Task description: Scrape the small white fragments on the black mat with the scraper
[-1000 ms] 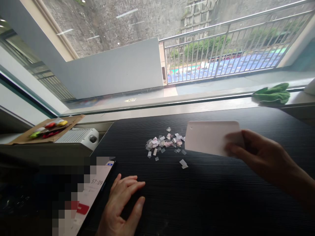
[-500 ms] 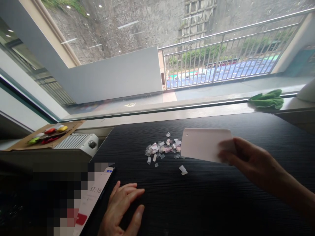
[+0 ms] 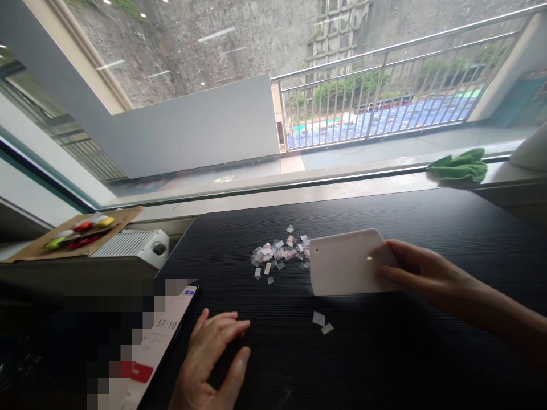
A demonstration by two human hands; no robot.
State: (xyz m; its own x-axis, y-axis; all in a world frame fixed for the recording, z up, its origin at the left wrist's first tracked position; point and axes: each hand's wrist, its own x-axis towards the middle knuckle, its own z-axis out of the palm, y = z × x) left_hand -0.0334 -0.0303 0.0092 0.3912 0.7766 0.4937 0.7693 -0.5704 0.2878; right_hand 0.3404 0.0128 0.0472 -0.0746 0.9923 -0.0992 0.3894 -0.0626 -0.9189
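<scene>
While in the pinch of the right hand (image 3: 421,270), white card (image 3: 342,265) mostly leftward of it.

2 bare hands in view. Left hand (image 3: 209,356): slim, tapering fingers (image 3: 228,331), thicker thumb (image 3: 237,370) with rounded tip, smooth back; bottom edge cuts it off near the wrist. Right hand (image 3: 412,263): slim too, long thumb, fingertips blurry, finer detail can't be read. Right forearm (image 3: 491,310) bare from wrist to frame edge, slender, smooth outline, widening slightly, underside in deep shadow.
</scene>
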